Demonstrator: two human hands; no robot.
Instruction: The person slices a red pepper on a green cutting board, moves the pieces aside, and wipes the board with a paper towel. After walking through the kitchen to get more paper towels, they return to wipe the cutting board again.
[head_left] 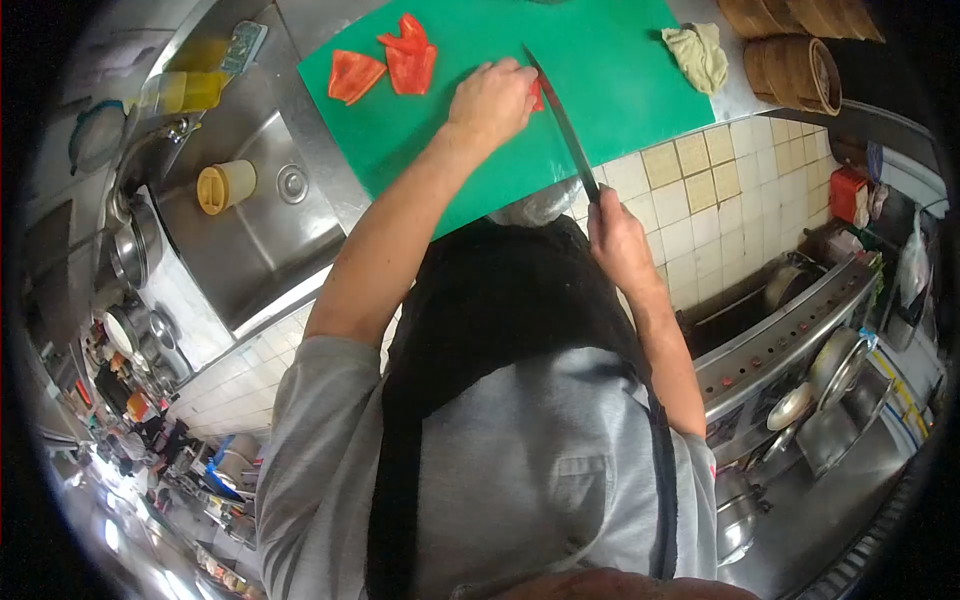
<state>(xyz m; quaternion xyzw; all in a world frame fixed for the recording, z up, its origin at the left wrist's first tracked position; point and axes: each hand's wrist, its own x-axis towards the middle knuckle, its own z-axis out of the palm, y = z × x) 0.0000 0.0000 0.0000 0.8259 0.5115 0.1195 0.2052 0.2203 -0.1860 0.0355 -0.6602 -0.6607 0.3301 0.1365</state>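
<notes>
A green cutting board (610, 110) lies on the metal counter. My left hand (492, 104) presses with curled fingers on a piece of red pepper (538, 97), mostly hidden beneath the fingertips. My right hand (618, 238) is wrapped round the handle of a long knife (567, 130). Its blade lies over the board just right of my left fingers, beside the pepper, with the tip pointing away from me. Two more pieces of red pepper, one flat (355, 77) and one folded (409, 62), rest at the board's left.
A crumpled pale cloth (697, 57) lies at the board's right edge, near round wooden containers (792, 75). To the left is a metal sink (270, 240) holding a yellow-lidded container (226, 187). A stove (790, 335) stands at the right.
</notes>
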